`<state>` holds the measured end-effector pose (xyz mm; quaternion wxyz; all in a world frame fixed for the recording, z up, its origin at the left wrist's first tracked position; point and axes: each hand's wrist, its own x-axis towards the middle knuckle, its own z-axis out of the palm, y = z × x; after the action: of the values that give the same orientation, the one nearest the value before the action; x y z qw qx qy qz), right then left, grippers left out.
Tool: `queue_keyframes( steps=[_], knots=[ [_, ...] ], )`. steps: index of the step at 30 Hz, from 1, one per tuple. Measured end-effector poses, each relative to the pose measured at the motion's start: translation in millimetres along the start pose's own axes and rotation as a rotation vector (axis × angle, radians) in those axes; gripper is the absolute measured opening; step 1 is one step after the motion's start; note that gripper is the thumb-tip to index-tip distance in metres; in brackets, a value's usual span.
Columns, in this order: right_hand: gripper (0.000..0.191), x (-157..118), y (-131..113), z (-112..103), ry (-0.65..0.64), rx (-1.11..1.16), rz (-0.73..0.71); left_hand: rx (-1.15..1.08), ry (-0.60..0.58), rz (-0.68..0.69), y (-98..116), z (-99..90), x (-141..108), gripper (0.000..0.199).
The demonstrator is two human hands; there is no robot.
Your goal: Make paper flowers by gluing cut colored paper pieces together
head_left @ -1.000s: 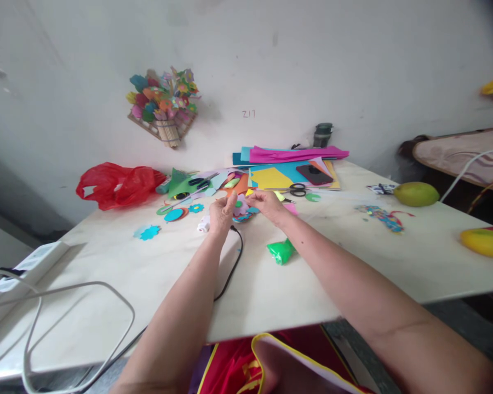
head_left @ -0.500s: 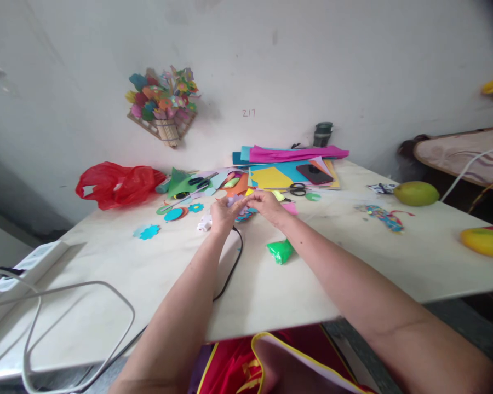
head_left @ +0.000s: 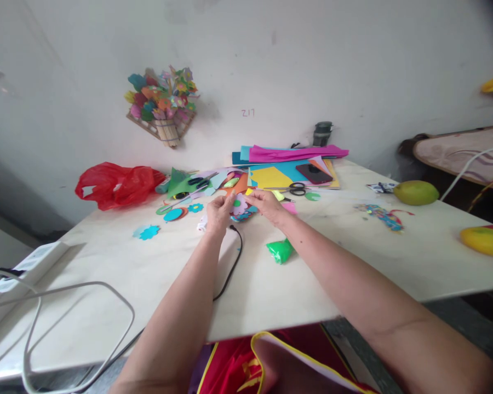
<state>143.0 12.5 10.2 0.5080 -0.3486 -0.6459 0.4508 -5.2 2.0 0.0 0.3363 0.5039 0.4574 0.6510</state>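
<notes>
A lilac paper flower (head_left: pixel 239 207) with a small green centre is held up over the middle of the table. My left hand (head_left: pixel 218 212) pinches its left side between thumb and fingers. At the flower's right edge, the fingertips of my right hand (head_left: pixel 268 204) are pressed together; whether they grip the petal or something tiny I cannot make out. Blue patterned paper pieces (head_left: pixel 243 218) lie just under the flower. Behind my left hand is a white tool (head_left: pixel 202 223), mostly hidden, with a black cord (head_left: pixel 239 257) close by.
Blue paper flowers (head_left: pixel 149 232), scissors (head_left: pixel 298 189), coloured sheets (head_left: pixel 271 178) and a phone (head_left: pixel 314 174) lie around. A red plastic bag (head_left: pixel 119 185) sits left, a green packet (head_left: pixel 280 251) nearer me, mangoes (head_left: pixel 416 193) right. A power strip (head_left: pixel 28 268) with looping cables occupies the left edge.
The lilac flower has turned so its face with the green centre shows. My left hand has shifted slightly, and my right fingertips have drawn a little apart from my left.
</notes>
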Motion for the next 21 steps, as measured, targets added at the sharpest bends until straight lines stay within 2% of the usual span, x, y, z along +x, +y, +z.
queue_keyframes(
  steps=[5, 9, 16, 21],
  knots=[
    [0.043, -2.9, 0.5, -0.1, -0.082, 0.049, 0.125, -0.066, -0.004, -0.015, 2.8, 4.7, -2.6, 0.046],
    [0.045, -1.1, 4.2, 0.2, -0.098, 0.039, 0.106, -0.086, -0.029, -0.039, 6.5, 7.2, -5.5, 0.046],
    [0.048, 1.1, 5.9, 1.2, -0.044, 0.048, 0.084, -0.154, -0.061, -0.108, 7.7, 6.7, -7.3, 0.047],
    [0.047, -0.5, 4.0, 1.2, -0.050, 0.104, 0.122, -0.183, -0.057, -0.133, 7.3, 5.3, -6.4, 0.048]
  ],
)
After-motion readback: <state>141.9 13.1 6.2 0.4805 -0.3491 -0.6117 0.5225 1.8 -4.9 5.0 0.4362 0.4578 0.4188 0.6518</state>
